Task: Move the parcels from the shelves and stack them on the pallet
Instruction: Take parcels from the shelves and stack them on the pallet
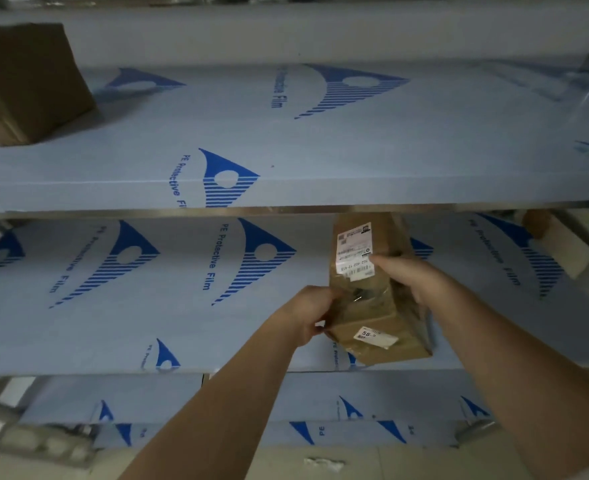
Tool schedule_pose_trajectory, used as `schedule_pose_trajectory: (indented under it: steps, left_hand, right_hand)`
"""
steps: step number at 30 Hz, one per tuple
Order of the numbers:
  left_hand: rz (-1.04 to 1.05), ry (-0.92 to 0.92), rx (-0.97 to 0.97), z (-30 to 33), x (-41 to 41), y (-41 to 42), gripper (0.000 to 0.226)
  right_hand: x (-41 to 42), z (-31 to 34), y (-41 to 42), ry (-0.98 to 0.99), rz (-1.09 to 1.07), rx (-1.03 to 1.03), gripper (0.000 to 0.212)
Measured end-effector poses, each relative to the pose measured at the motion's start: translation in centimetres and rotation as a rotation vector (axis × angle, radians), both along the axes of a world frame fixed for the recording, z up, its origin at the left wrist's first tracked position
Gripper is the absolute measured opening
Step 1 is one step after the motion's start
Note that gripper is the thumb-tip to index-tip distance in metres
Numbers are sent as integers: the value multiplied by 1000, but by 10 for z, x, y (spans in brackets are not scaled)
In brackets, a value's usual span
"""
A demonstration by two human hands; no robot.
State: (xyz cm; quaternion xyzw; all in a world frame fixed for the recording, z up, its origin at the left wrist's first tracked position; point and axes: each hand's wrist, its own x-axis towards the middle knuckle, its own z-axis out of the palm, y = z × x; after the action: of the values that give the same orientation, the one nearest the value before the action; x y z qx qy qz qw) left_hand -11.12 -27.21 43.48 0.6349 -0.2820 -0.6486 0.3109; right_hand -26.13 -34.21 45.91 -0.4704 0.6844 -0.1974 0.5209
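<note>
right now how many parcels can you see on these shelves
2: one parcel on the middle shelf, held by both hands; another box on the upper shelf, far left. More may be hidden outside the view.

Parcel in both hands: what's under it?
Under the held parcel is the middle shelf's blue-printed protective film. The left hand and right hand grip its sides. The film directly beneath is covered.

Brown taped parcel [372,289], white labels on top and near end, lengthwise on middle shelf [78,334]; second box [26,84] upper shelf [320,140].
</note>
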Motion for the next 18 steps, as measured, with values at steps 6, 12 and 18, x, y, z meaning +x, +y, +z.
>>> schedule_pose_trajectory:
  steps: [6, 12, 18]
  left_hand:
    - [291, -140, -24, 8, 66, 35, 22]
    - [582, -133, 0, 21, 173, 118, 34]
    - [828, -75, -28, 30, 272, 228, 34]
  right_hand:
    - [88, -2, 15, 3, 256, 8, 32]
    - [213, -1, 64, -72, 462, 49, 37]
    - [346, 10, 155, -44, 697, 16, 51]
